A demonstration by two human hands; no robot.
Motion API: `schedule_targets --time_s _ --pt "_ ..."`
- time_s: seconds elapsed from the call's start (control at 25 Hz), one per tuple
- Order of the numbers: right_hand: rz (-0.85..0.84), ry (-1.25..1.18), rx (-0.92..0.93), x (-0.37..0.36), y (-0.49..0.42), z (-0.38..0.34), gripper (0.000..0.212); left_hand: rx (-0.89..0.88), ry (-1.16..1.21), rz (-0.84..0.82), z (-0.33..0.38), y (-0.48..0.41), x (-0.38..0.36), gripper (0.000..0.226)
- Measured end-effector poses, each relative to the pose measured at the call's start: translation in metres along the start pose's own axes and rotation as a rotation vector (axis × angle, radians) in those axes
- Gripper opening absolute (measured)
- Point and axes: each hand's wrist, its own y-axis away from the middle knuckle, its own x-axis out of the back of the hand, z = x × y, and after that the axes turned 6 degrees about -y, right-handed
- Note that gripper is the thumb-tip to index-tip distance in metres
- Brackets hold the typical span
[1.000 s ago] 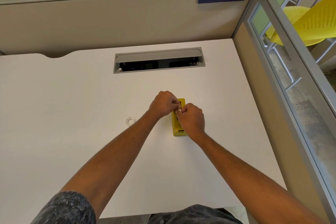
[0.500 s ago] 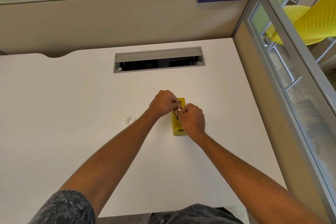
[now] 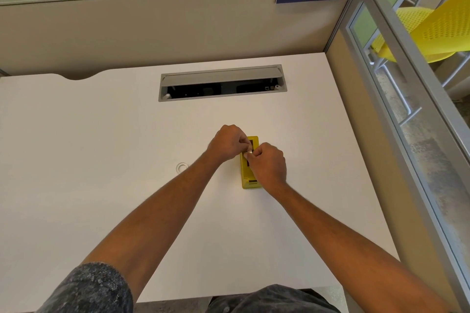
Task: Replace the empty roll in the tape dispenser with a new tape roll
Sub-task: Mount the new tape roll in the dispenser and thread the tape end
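Both hands, left point(image 3: 227, 143) and right point(image 3: 268, 164), pinch something small and pale point(image 3: 250, 152) together right over the yellow tape dispenser point(image 3: 248, 175); an empty ring point(image 3: 181, 167) sits well left.

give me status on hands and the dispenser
Left hand and right hand pinching something small over yellow tape dispenser. Dispenser flat on desk. White ring lies apart, left.

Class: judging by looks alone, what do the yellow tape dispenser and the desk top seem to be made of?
Tape dispenser: probably moulded plastic, given its uniform yellow colour and soft sheen. Desk top: likely a laminate board, being flat, matte white and grainless; its core is hidden.
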Motion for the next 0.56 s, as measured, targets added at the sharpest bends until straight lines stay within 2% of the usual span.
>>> schedule_targets --time_s 0.56 --pt "-0.005 0.005 -0.011 0.0006 0.0012 0.0004 0.029 -0.001 0.001 -0.009 0.0033 0.0022 0.0011 0.019"
